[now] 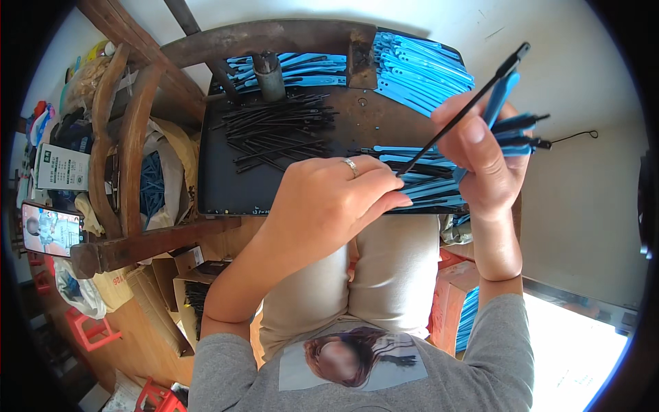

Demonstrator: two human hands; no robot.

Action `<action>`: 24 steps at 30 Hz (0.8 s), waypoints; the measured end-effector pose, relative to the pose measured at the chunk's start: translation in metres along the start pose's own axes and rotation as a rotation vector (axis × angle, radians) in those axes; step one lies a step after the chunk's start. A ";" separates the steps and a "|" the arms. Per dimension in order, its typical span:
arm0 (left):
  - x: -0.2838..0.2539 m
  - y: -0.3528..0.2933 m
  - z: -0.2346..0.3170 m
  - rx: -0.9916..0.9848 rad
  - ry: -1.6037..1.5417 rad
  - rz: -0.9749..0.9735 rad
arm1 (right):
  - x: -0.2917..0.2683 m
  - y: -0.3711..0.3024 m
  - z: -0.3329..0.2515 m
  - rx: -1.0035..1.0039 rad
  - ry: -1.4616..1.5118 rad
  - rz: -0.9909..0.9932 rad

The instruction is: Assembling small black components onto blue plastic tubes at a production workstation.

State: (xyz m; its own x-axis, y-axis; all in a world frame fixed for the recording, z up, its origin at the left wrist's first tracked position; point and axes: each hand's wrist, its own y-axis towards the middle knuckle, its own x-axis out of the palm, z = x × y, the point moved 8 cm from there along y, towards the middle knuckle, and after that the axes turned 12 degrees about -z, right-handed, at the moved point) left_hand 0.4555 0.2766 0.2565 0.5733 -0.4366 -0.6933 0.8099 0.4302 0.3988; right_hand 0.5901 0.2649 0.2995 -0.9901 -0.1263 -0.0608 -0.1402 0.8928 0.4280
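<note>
My left hand (326,192), with a ring on one finger, is closed in a pinch around the lower end of a thin black stick (461,113). The stick slants up to the right, its top against a blue strip (500,99). My right hand (486,161) is wrapped round that blue strip and several more blue and black pieces whose ends poke out past the fingers. Under both hands, blue and black strips (432,197) lie along the tray's near edge. To the left is a loose heap of black sticks (278,130). Fingers partly hide the held pieces.
The dark tray (230,192) sits over my lap, with blue strips (419,69) stacked at its far side. A wooden chair frame (274,36) and metal post (268,79) stand there. Left are bags, a phone (51,228) and red stools (93,329); boxes (453,295) flank my legs.
</note>
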 end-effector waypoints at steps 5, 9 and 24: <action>-0.020 -0.004 0.001 -0.069 -0.221 0.209 | -0.008 -0.004 0.008 0.099 -0.157 0.015; -0.017 0.002 0.015 0.019 -0.132 0.250 | 0.001 -0.006 0.007 0.030 -0.125 0.039; -0.024 -0.047 -0.020 -0.151 0.205 0.017 | -0.028 -0.008 0.011 -0.361 -0.463 0.089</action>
State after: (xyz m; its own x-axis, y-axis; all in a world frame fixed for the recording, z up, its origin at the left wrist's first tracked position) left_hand 0.4012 0.2829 0.2428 0.5366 -0.2654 -0.8010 0.7640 0.5559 0.3276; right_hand 0.6191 0.2663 0.2876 -0.9065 0.2167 -0.3624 -0.1277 0.6773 0.7246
